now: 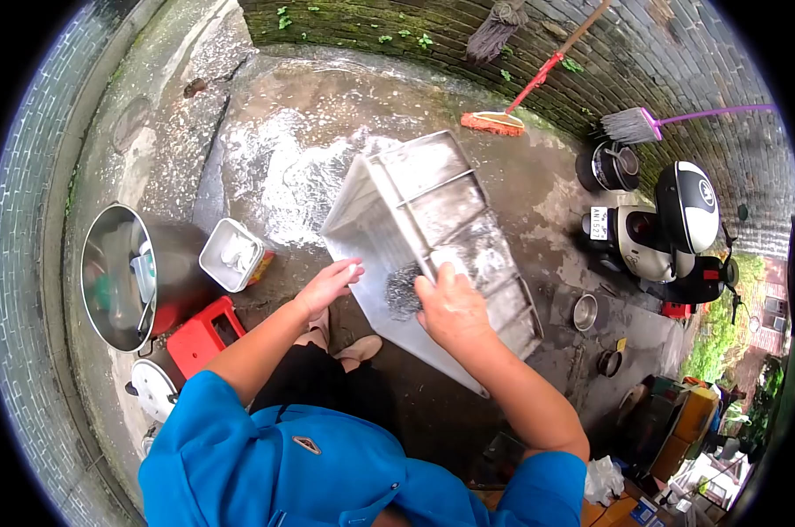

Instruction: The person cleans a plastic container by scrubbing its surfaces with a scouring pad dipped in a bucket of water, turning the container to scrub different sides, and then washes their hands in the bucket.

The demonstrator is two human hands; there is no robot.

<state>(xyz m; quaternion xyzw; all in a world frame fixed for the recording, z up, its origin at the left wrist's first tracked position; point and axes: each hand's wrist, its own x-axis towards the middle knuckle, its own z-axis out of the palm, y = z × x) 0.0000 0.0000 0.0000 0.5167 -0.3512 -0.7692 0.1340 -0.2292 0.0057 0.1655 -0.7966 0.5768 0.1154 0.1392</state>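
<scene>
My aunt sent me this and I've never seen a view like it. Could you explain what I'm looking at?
There is no machine here: a camera on a person's head looks down at their own bare hands, and its wide lens bends everything. It gives just this one picture.

The right hand is closed over the ridge of a ribbed, angled panel. A grey scouring pad is by its fingers; I can't tell if that is gripped too. The left hand is open near the panel's edge.

The ground is wet, with whitish suds. On it stand a large metal drum and a red stool at left, and a scooter at right.
</scene>
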